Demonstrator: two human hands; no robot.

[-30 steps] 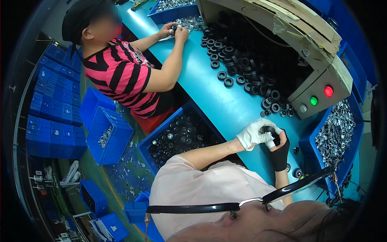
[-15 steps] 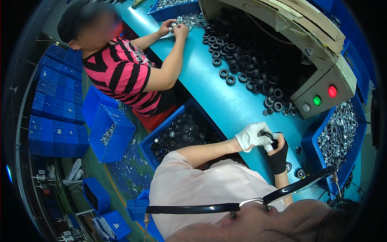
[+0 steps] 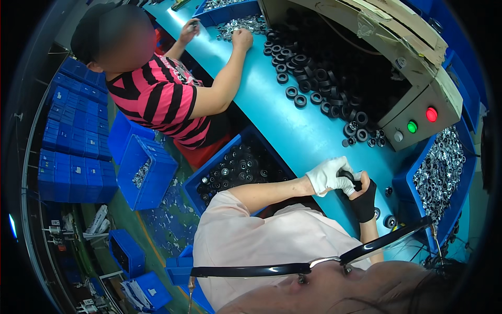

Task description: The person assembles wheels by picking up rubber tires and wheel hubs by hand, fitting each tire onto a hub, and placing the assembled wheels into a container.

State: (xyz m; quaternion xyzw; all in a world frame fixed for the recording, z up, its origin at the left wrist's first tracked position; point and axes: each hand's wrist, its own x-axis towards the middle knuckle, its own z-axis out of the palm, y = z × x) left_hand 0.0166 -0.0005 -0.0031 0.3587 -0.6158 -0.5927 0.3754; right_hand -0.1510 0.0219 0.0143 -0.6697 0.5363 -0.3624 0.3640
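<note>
My left hand (image 3: 330, 177), in a white glove, pinches a black ring (image 3: 345, 174) in front of my body. My right hand (image 3: 363, 197), with a black wrist support and bare fingers, closes around the same small piece, its fingertips meeting the gloved ones. The hands hide most of what lies between them. A little to the right of my right hand, a black ring with a metal centre (image 3: 389, 221) lies on the blue-green table (image 3: 314, 138).
Loose black rings (image 3: 324, 83) pile under a machine housing (image 3: 418, 110) with red and green lights. A blue bin of shiny metal parts (image 3: 402, 183) stands right; another, of dark parts (image 3: 191, 186), left. A co-worker in a striped shirt (image 3: 157, 97) handles metal parts (image 3: 246, 25).
My hands stay together, with the gloved hand raised very slightly. The co-worker's hands have moved apart, one to the metal pile and one lifted to the left.
</note>
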